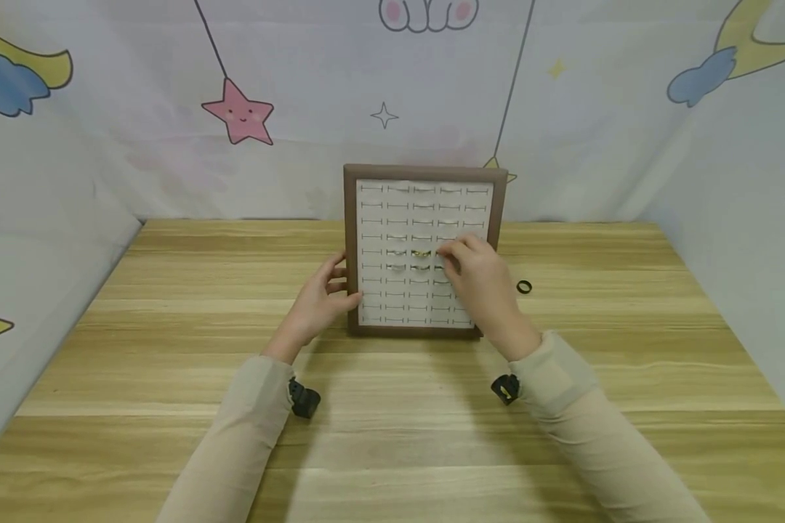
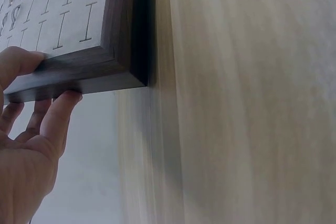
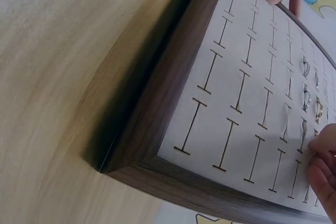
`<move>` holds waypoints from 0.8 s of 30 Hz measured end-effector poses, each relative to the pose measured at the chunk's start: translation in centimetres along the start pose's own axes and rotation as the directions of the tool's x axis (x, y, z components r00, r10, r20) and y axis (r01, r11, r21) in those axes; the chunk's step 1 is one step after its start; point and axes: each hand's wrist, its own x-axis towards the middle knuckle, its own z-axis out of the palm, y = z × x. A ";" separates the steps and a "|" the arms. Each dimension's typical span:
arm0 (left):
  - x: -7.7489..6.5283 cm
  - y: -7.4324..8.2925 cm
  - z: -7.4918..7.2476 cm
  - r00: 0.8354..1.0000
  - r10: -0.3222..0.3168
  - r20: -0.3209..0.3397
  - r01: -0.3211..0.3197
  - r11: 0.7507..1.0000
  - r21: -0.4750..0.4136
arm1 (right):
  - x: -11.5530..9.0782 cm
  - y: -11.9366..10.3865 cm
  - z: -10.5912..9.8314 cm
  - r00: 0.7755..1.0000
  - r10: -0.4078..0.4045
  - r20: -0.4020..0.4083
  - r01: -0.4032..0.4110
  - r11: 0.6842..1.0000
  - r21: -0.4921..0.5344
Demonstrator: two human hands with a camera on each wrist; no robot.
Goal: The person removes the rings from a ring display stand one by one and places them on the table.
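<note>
A ring display board (image 1: 405, 311) in a brown frame leans upright on the table, its pale face cut with rows of slots. My left hand (image 1: 317, 301) grips its left edge, thumb on the front and fingers behind, as the left wrist view shows. The thumb and fingertips of my right hand (image 1: 484, 280) pinch together at a slot right of the middle; the ring between them is mostly hidden. A gold-coloured ring (image 1: 421, 253) sits in the slot to the left, beside a silver ring (image 1: 396, 253). More silver rings stand in the row below.
On the wooden table (image 1: 392, 436), a black ring (image 1: 524, 287) lies right of the board. A white cloth backdrop (image 1: 314, 73) with cartoon stars and moons hangs behind and at the sides. Each wrist wears a small black camera (image 1: 304, 399).
</note>
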 end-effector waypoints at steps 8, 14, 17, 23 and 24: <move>0.0 -0.1 0.0 1.000 0.007 0.003 -0.007 1.000 0.005 | 0.2 0.0 -0.2 0.999 0.010 0.042 -0.010 1.000 0.003; 0.1 0.0 0.0 1.000 0.001 -0.003 -0.001 1.000 0.006 | 0.3 0.3 -0.5 0.996 0.030 0.079 -0.034 0.998 0.054; 0.1 0.0 0.0 1.000 0.002 -0.003 -0.002 1.000 0.003 | 0.4 0.4 -0.7 0.994 0.070 0.088 -0.080 0.989 0.124; -0.1 -0.1 0.0 1.000 0.003 -0.001 -0.003 1.000 0.003 | 0.5 1.0 -1.0 0.980 0.171 0.102 -0.193 0.940 0.281; -0.1 -0.1 0.0 1.000 0.003 -0.001 -0.003 1.000 0.003 | 0.5 1.2 -1.1 0.975 0.192 0.111 -0.217 0.927 0.305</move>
